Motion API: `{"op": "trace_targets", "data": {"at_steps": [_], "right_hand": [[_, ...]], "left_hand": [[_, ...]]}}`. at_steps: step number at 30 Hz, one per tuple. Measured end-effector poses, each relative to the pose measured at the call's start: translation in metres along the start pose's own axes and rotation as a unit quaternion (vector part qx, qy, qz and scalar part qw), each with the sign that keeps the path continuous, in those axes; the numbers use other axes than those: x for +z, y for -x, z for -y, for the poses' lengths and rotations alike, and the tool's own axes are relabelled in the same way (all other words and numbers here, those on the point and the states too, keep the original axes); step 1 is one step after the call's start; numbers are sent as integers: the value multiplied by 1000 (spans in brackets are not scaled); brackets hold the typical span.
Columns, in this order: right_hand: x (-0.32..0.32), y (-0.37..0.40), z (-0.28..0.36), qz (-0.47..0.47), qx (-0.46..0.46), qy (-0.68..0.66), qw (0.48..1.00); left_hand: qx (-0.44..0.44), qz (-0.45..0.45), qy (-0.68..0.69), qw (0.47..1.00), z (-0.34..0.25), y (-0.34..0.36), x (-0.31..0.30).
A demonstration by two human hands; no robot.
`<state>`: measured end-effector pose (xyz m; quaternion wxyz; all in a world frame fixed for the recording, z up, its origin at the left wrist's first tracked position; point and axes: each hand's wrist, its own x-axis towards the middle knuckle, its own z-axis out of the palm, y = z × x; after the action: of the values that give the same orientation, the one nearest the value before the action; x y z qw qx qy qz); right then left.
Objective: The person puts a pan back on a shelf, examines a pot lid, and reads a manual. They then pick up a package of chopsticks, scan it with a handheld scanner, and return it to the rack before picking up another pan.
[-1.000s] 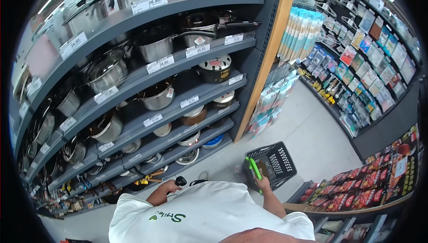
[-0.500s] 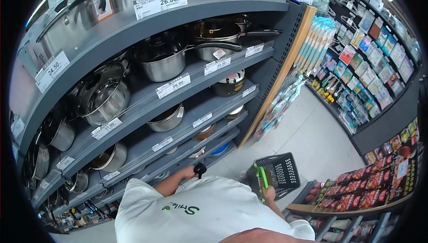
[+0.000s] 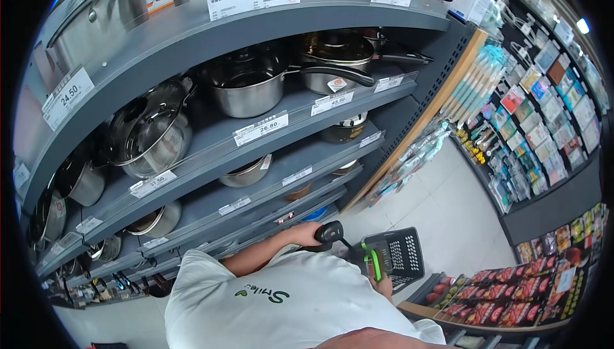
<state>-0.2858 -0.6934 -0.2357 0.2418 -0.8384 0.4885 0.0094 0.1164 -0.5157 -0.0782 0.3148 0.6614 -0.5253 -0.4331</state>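
Note:
My left hand (image 3: 306, 234) is closed around the thick black handle of a pot (image 3: 329, 231). The handle points up toward me; the body below it is mostly hidden, with a greyish part showing beside the basket. My right hand (image 3: 384, 287) is closed on the bright green handle (image 3: 375, 264) of a dark grey shopping basket (image 3: 414, 253). The basket hangs low to the right of the pot, over the pale floor. My white shirt hides part of both forearms.
Curved grey shelves (image 3: 268, 144) on the left carry several steel pots, including a lidded saucepan (image 3: 248, 96) with a black handle. A wooden post (image 3: 441, 96) ends the shelving. Hanging packets (image 3: 537, 99) line the right wall. A low display (image 3: 511, 298) stands at lower right.
My left hand has moved right, away from the shelves and toward the basket, with the black handle in it. The basket has shifted slightly left and down. The view has moved closer to the shelves.

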Motion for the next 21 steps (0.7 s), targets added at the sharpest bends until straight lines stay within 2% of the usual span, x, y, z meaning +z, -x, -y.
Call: {"op": "trace_targets", "data": {"at_steps": [2,4,6,8,14,21], "right_hand": [[-30,2,36,-9,18,-38,999],[-45,-10,56,-184,-78,-118,973],[-72,-28,88,-182,-108,-154,965],[-102,-49,123,-179,-138,-192,955],[-196,-108,232,-166,-383,-250,874],[-310,-130,345,-169,-525,-251,796]], "left_hand": [[7,-31,10,999,-4,4,-4],[-16,-42,7,999,-27,14,-13],[6,-113,-14,993,-29,19,-12],[-12,-125,-18,992,-28,21,-8],[-66,-169,-61,982,-64,38,-8],[-73,-233,-12,970,-58,52,16]]}}
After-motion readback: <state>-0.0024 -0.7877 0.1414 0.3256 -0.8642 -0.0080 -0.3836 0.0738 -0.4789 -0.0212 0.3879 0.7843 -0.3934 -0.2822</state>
